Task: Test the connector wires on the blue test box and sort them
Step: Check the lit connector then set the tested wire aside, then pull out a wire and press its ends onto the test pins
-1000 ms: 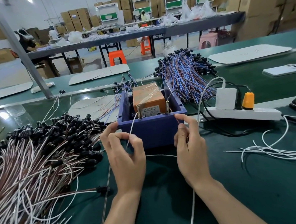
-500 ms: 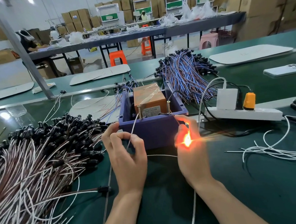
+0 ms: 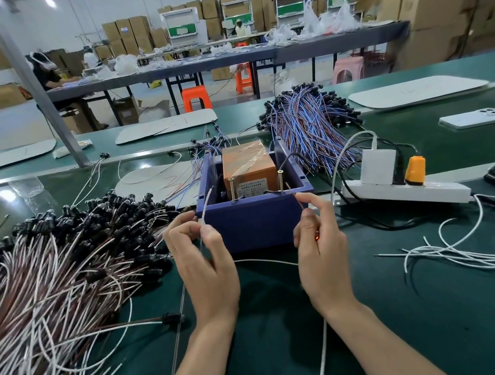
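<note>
The blue test box [image 3: 257, 220] stands mid-table with an orange block inside and two upright metal screws on its front rim. My left hand [image 3: 206, 265] pinches a white wire end [image 3: 206, 203] that points up beside the left screw, a little off it. My right hand [image 3: 320, 247] pinches a thin brown wire end [image 3: 295, 197] near the right screw and holds the connector in its palm, where a faint red glow shows. A white wire [image 3: 265, 260] loops between both hands.
A large heap of white and brown connector wires [image 3: 51, 282] fills the left. Blue-red wires [image 3: 307, 129] lie behind the box. A white power strip [image 3: 407, 191] with an orange plug sits right, loose white wires [image 3: 469, 252] beyond it, a phone [image 3: 476, 118] far right.
The bright orange glow in my right hand half a second ago has faded to a faint red spot. Both wire ends have lifted slightly off the screws.
</note>
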